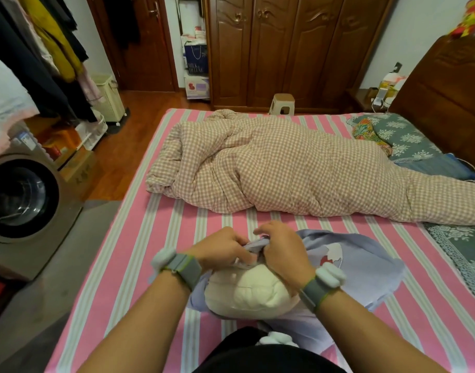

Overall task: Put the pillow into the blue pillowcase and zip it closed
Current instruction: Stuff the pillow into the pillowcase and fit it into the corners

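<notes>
A person is standing at the near edge of a bed (139, 238) covered in a pink, white and grey striped sheet. The left hand (220, 247) and the right hand (282, 251) are meeting knuckle to knuckle, each with fingers curled and pinching a bunched fold of the blue pillowcase (365, 267) at its open edge. Just below both hands, toward the person, the white pillow (247, 292) is bulging out of that opening — only partly inside, its rounded end bare. The rest of the pillowcase is lying slack to the right of the right hand, showing a white and red print. Both wrists are wearing grey straps.

Beyond the hands, a strip of bare striped sheet is lying open, then a pink checked quilt (285, 168) is stretching across the bed. To the left of the left hand the sheet is running free to the mattress edge; past it a washing machine (23, 203) is standing on the floor. Far right of the right hand, a green patterned cloth (457, 249) is covering the bed's edge.
</notes>
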A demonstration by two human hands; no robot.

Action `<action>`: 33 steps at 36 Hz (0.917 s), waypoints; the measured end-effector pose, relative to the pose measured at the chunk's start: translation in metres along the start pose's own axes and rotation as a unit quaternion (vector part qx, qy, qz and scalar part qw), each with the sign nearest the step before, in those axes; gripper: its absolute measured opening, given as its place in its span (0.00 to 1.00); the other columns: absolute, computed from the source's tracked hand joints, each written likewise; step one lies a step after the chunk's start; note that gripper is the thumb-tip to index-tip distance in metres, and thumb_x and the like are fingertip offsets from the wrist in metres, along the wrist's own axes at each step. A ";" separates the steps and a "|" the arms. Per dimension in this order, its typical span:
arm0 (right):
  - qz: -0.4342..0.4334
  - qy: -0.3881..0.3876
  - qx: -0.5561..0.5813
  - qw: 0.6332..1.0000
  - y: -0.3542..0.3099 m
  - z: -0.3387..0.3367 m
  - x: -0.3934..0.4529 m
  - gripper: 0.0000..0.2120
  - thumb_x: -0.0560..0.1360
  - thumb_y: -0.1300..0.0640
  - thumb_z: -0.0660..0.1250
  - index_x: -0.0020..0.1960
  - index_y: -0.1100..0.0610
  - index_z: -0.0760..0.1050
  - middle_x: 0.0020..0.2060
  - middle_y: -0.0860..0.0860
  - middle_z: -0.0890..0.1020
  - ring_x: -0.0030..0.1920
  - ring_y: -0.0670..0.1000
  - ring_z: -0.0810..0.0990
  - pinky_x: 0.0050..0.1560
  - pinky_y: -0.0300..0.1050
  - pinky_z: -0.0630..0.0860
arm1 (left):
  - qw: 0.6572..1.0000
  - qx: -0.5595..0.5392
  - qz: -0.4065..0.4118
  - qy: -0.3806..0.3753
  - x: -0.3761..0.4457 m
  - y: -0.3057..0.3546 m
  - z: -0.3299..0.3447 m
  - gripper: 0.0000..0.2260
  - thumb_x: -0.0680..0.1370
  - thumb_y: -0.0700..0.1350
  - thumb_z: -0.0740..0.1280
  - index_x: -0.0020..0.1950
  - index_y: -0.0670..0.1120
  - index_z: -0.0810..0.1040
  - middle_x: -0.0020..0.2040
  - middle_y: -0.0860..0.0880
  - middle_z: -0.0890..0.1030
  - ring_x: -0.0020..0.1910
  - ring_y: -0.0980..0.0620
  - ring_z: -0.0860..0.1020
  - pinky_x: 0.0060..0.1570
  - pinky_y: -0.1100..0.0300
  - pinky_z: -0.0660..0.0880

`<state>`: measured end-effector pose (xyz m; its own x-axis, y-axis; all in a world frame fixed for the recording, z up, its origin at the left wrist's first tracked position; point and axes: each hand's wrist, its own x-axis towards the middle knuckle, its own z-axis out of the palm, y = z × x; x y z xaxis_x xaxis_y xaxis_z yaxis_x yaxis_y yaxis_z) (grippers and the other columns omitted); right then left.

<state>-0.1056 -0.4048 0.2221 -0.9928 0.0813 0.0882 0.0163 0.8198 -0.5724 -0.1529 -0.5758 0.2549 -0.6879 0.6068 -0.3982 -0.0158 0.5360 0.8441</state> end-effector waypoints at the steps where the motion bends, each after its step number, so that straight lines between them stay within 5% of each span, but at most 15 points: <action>1: 0.015 -0.030 0.071 0.997 -0.004 -0.007 0.002 0.24 0.69 0.66 0.59 0.62 0.53 0.78 0.51 0.50 0.83 0.50 0.50 0.81 0.52 0.50 0.79 | 1.000 -0.016 -0.006 -0.018 0.000 0.003 -0.006 0.02 0.67 0.42 0.73 0.34 0.46 0.84 0.31 0.48 0.78 0.34 0.51 0.73 0.41 0.51 0.70; 7: 0.173 -0.218 0.332 0.901 -0.007 -0.047 0.006 0.29 0.70 0.72 0.63 0.64 0.48 0.76 0.38 0.55 0.82 0.37 0.51 0.82 0.40 0.48 0.78 | 0.985 -0.169 0.015 0.007 -0.001 -0.014 -0.008 0.11 0.71 0.46 0.76 0.48 0.41 0.80 0.40 0.37 0.78 0.40 0.42 0.72 0.42 0.49 0.67; 10: 0.207 -0.366 0.454 0.786 0.003 -0.062 0.004 0.29 0.73 0.73 0.64 0.70 0.51 0.72 0.57 0.62 0.82 0.58 0.61 0.81 0.63 0.56 0.75 | 0.988 -0.139 0.052 0.034 -0.003 -0.017 0.003 0.05 0.76 0.42 0.73 0.49 0.43 0.79 0.39 0.41 0.82 0.39 0.45 0.76 0.40 0.53 0.72; 13: 0.159 -0.446 0.503 0.723 0.002 -0.065 0.000 0.26 0.77 0.68 0.63 0.74 0.55 0.67 0.67 0.64 0.74 0.68 0.63 0.72 0.71 0.58 0.66 | 0.983 -0.136 0.112 0.054 -0.004 -0.014 0.013 0.04 0.76 0.40 0.72 0.50 0.45 0.80 0.47 0.43 0.86 0.45 0.44 0.82 0.50 0.51 0.78; 17: 0.149 -0.451 0.511 0.717 -0.009 -0.058 -0.001 0.20 0.78 0.63 0.63 0.70 0.61 0.72 0.61 0.62 0.78 0.60 0.59 0.78 0.66 0.54 0.73 | 0.969 -0.112 0.173 0.139 -0.001 -0.010 0.020 0.04 0.75 0.38 0.72 0.49 0.44 0.81 0.44 0.47 0.85 0.46 0.49 0.83 0.51 0.51 0.79; 21: 0.143 -0.429 0.535 0.714 -0.015 -0.057 0.004 0.20 0.80 0.66 0.61 0.71 0.59 0.70 0.66 0.64 0.74 0.66 0.63 0.74 0.73 0.61 0.64 | 0.947 -0.116 0.196 0.227 0.001 -0.010 0.022 0.06 0.75 0.37 0.72 0.50 0.47 0.82 0.45 0.51 0.85 0.47 0.53 0.83 0.51 0.56 0.79; 27: 0.124 -0.454 0.443 0.763 -0.025 -0.061 0.011 0.19 0.80 0.64 0.63 0.70 0.61 0.71 0.64 0.63 0.77 0.66 0.62 0.76 0.71 0.58 0.67 | 0.952 -0.103 0.197 0.213 -0.001 -0.018 0.020 0.06 0.76 0.39 0.71 0.51 0.48 0.82 0.46 0.49 0.85 0.47 0.51 0.84 0.49 0.53 0.81; 33: 0.130 -0.483 0.554 0.666 -0.018 -0.065 0.008 0.21 0.82 0.65 0.57 0.74 0.62 0.65 0.69 0.67 0.69 0.68 0.63 0.69 0.73 0.59 0.62 | 0.930 0.051 0.245 0.271 0.004 -0.024 0.025 0.07 0.77 0.52 0.67 0.51 0.52 0.81 0.42 0.54 0.84 0.39 0.55 0.81 0.41 0.55 0.77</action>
<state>-0.1057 -0.3819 0.2856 -0.5955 -0.7019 -0.3907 0.6364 -0.1153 -0.7627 -0.1373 -0.5713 0.2242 -0.8589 0.4235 0.2879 0.4460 0.3422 0.8270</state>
